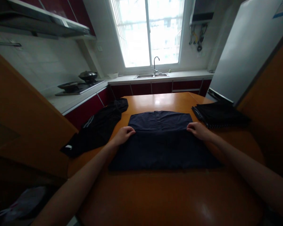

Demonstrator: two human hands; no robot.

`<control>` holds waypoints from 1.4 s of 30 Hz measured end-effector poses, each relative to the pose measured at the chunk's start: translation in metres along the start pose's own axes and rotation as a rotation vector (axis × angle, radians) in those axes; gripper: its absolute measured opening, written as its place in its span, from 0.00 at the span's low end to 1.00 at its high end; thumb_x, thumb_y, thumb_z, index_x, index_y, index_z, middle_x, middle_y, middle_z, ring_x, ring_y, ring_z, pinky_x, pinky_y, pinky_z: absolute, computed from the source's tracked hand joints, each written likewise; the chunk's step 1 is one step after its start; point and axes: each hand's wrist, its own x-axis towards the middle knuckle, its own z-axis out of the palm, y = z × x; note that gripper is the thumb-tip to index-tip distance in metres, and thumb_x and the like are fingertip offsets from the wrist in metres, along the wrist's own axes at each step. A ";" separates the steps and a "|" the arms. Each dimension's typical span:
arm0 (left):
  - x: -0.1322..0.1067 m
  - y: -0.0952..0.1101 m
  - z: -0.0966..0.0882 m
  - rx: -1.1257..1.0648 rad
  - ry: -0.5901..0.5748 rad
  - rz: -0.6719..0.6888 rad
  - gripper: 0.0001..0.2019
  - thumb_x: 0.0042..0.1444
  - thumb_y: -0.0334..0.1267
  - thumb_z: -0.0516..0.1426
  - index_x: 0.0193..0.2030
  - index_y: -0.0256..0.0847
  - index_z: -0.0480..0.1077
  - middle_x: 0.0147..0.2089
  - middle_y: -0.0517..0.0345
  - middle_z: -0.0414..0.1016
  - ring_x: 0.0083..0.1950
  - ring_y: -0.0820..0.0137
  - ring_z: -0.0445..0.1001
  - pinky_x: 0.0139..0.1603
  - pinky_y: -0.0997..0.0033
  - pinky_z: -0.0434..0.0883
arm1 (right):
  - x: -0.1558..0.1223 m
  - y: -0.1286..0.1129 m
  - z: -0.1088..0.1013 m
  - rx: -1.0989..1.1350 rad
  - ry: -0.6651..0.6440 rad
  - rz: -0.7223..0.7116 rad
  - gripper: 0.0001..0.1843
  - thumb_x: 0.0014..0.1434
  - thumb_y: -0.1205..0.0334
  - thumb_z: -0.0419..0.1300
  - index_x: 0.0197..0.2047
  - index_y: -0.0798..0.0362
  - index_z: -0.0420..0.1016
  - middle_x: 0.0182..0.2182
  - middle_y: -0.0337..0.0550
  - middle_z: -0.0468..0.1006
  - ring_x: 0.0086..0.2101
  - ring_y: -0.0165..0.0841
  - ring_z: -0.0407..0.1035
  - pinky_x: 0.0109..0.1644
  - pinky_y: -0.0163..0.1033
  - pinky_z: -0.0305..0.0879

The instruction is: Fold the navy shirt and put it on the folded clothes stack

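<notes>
head view: i see a dark navy, half-folded cloth garment point(161, 141) lying flat in the middle of the orange wooden desk point(155, 201), its long axis running left to right across me. my left hand point(124, 134) pinches the left end of the fold line, fingers curled onto the cloth; my right hand point(198, 129) does the same at the right end, so both sit equally near. a crumpled black garment point(96, 128) lies left, a folded dark stack point(218, 115) right.
</notes>
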 end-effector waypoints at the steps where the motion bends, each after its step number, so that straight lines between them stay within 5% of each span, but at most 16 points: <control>1: 0.003 -0.001 0.001 0.010 0.023 0.000 0.16 0.59 0.49 0.55 0.35 0.39 0.77 0.38 0.52 0.80 0.40 0.63 0.77 0.44 0.68 0.70 | 0.003 -0.001 -0.002 -0.001 0.006 -0.004 0.09 0.59 0.60 0.57 0.34 0.53 0.78 0.31 0.46 0.81 0.33 0.37 0.73 0.38 0.37 0.64; 7: 0.012 -0.011 0.011 0.165 0.000 -0.057 0.12 0.61 0.44 0.55 0.36 0.40 0.77 0.40 0.51 0.79 0.43 0.62 0.77 0.47 0.65 0.71 | 0.019 0.004 0.004 -0.064 -0.040 0.060 0.09 0.60 0.61 0.58 0.34 0.53 0.79 0.34 0.47 0.82 0.36 0.38 0.75 0.40 0.38 0.65; 10: 0.007 -0.006 0.007 0.305 -0.015 -0.040 0.13 0.62 0.45 0.56 0.45 0.40 0.76 0.49 0.48 0.77 0.52 0.58 0.75 0.54 0.59 0.70 | 0.016 0.004 0.006 -0.166 -0.020 0.054 0.09 0.61 0.60 0.59 0.39 0.53 0.79 0.39 0.51 0.81 0.41 0.41 0.74 0.47 0.42 0.68; 15: -0.017 0.052 0.012 0.365 -0.092 0.161 0.27 0.68 0.49 0.50 0.69 0.39 0.60 0.70 0.43 0.61 0.69 0.56 0.61 0.68 0.54 0.59 | -0.015 -0.050 0.018 -0.274 0.122 -0.079 0.24 0.66 0.54 0.55 0.61 0.55 0.71 0.59 0.59 0.71 0.60 0.49 0.64 0.63 0.53 0.61; 19: -0.048 0.105 0.050 0.325 -0.241 0.380 0.30 0.72 0.52 0.43 0.76 0.46 0.44 0.77 0.51 0.46 0.77 0.60 0.46 0.74 0.53 0.48 | -0.054 -0.112 0.055 -0.230 0.012 -0.303 0.32 0.69 0.53 0.49 0.72 0.52 0.55 0.71 0.50 0.56 0.69 0.43 0.47 0.71 0.54 0.48; 22: -0.069 0.117 0.069 0.347 -0.294 0.409 0.32 0.71 0.54 0.43 0.77 0.46 0.39 0.78 0.51 0.40 0.78 0.60 0.40 0.75 0.51 0.44 | -0.078 -0.129 0.076 -0.234 -0.097 -0.329 0.36 0.69 0.49 0.49 0.75 0.51 0.48 0.73 0.49 0.48 0.71 0.43 0.41 0.72 0.57 0.43; 26: -0.087 0.109 0.065 0.375 -0.315 0.391 0.33 0.71 0.54 0.44 0.77 0.47 0.38 0.78 0.52 0.38 0.78 0.59 0.39 0.75 0.51 0.45 | -0.099 -0.116 0.078 -0.251 -0.085 -0.277 0.37 0.69 0.46 0.49 0.75 0.49 0.47 0.73 0.49 0.45 0.71 0.44 0.40 0.73 0.58 0.42; 34: -0.118 0.082 0.020 0.349 -0.359 0.375 0.34 0.68 0.51 0.52 0.76 0.55 0.41 0.77 0.55 0.42 0.76 0.56 0.45 0.74 0.46 0.50 | -0.138 -0.086 0.054 -0.213 -0.037 -0.260 0.37 0.67 0.49 0.55 0.75 0.43 0.47 0.72 0.46 0.50 0.70 0.45 0.46 0.71 0.59 0.49; 42: -0.154 0.030 -0.016 0.369 -0.267 0.416 0.29 0.67 0.27 0.46 0.73 0.51 0.55 0.71 0.59 0.61 0.70 0.67 0.63 0.70 0.62 0.63 | -0.155 -0.044 0.025 -0.184 -0.027 -0.414 0.28 0.66 0.72 0.49 0.66 0.49 0.68 0.64 0.46 0.68 0.62 0.39 0.64 0.67 0.50 0.63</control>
